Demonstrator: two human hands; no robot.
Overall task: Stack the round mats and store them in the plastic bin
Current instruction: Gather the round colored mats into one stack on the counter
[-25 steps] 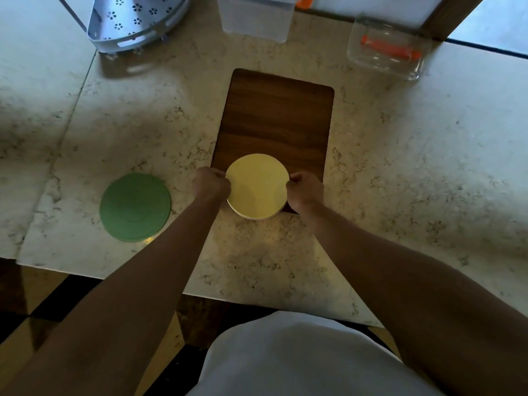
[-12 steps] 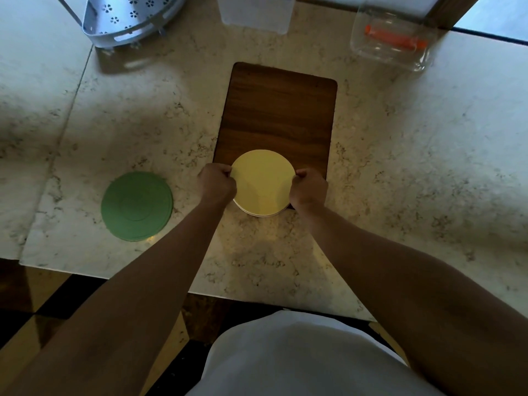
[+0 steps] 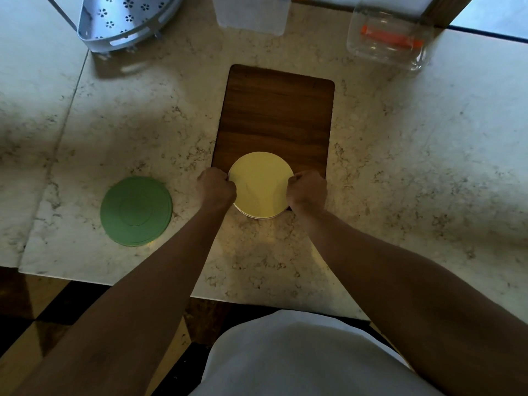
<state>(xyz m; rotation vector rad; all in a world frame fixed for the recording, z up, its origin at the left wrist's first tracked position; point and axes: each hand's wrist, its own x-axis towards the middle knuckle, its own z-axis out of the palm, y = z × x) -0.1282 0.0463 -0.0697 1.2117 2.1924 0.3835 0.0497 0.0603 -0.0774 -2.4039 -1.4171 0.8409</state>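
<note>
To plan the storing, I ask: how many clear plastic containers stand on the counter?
2. One frosted bin at the far edge, centre; one clear container with something orange inside, far right. Both are partly cut off or dim.

My left hand [image 3: 216, 188] and right hand [image 3: 307, 190] flank the mat stack [image 3: 260, 184] at nine and three o'clock. The stack overhangs the board's [image 3: 275, 115] near edge. Another mat [image 3: 136, 211] lies at nine; the plastic bin [image 3: 253, 12] at twelve.
</note>
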